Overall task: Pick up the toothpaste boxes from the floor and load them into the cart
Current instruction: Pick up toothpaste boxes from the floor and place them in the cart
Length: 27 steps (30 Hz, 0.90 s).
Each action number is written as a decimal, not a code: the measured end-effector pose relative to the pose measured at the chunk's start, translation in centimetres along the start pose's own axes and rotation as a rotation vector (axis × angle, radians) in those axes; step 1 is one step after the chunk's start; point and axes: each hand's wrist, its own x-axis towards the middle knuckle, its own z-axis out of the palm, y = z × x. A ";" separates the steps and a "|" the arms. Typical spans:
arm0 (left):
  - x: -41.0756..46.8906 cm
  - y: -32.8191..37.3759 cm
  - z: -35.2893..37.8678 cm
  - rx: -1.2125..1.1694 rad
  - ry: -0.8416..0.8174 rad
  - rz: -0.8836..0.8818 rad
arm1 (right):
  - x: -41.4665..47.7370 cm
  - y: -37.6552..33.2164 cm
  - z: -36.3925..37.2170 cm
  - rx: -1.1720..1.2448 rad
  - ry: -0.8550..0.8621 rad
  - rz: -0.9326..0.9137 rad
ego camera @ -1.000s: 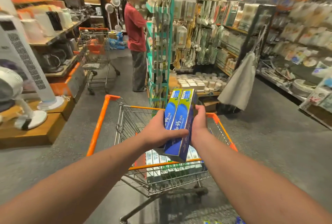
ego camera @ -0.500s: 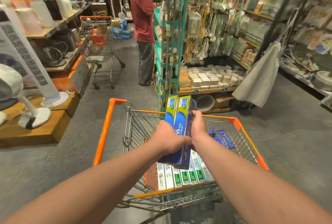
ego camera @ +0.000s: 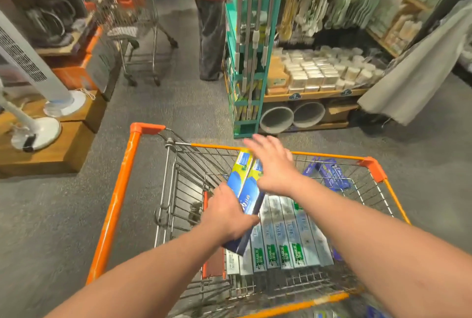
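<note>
Since half a second ago the pair of blue-and-yellow toothpaste boxes [ego camera: 245,182] has dropped from above the rim down into the shopping cart [ego camera: 116,205], and my right hand has let go of its grip and flattened out. Working from the left, my left hand [ego camera: 228,216] has fingers and thumb curled round the near end of the pair. As I read it, it carries the weight and keeps the two boxes together, tilted with the far end higher. My right hand [ego camera: 275,167] lies with straight, spread fingers on the far half, holding nothing; I judge it is steering the pair flat rather than carrying it. The pair hangs just over the left end of a row of white-and-green Darlie boxes [ego camera: 283,238] lying side by side on the basket floor, so it should settle beside or on top of that row. A few purple boxes [ego camera: 332,173] lie loose in the far right corner, well apart from the drop. Around the cart, a tower fan [ego camera: 28,65] and a pedestal fan base [ego camera: 35,133] stand on wooden plinths at the left. Ahead are a second cart [ego camera: 135,36] and a person in a red shirt [ego camera: 209,24], then a teal rack [ego camera: 245,75]. A grey cloth [ego camera: 413,67] hangs at the right. None of these crowds my hands; only the basket wires and the row below limit where the pair can land.
</note>
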 end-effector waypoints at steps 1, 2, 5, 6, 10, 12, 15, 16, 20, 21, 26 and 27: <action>0.7 -0.7 0.6 0.060 -0.025 0.022 | 0.5 0.1 0.5 -0.218 -0.128 -0.122; 1.2 -1.1 1.1 0.109 -0.058 0.042 | 1.0 0.1 1.3 -0.379 -0.238 -0.221; 3.3 -2.9 3.1 0.183 -0.143 0.126 | 2.1 0.6 4.8 -0.607 -0.420 -0.342; 4.0 -3.3 3.7 0.203 -0.164 0.150 | 2.2 0.9 6.0 -0.637 -0.433 -0.349; 6.5 -4.4 5.4 0.329 -0.219 0.270 | 1.9 3.0 9.9 -0.610 -0.378 -0.303; 7.7 -4.7 6.1 0.448 -0.246 0.348 | 1.5 3.8 11.4 -0.585 -0.346 -0.244; 9.5 -4.9 7.6 0.596 -0.244 0.461 | 0.4 4.9 13.9 -0.554 -0.304 -0.109; 10.1 -4.9 8.1 0.638 -0.245 0.494 | -0.1 5.2 14.9 -0.541 -0.280 -0.056; 12.7 -4.9 9.4 0.831 -0.280 0.628 | -1.4 5.6 18.7 -0.451 -0.208 0.192; 13.4 -5.0 9.8 0.891 -0.295 0.673 | -1.7 5.3 19.6 -0.417 -0.211 0.244; 16.3 -6.2 11.9 1.112 -0.393 0.924 | -2.7 2.9 24.2 -0.220 -0.247 0.474; 16.7 -6.6 12.4 1.151 -0.410 0.974 | -2.8 2.4 25.1 -0.185 -0.251 0.524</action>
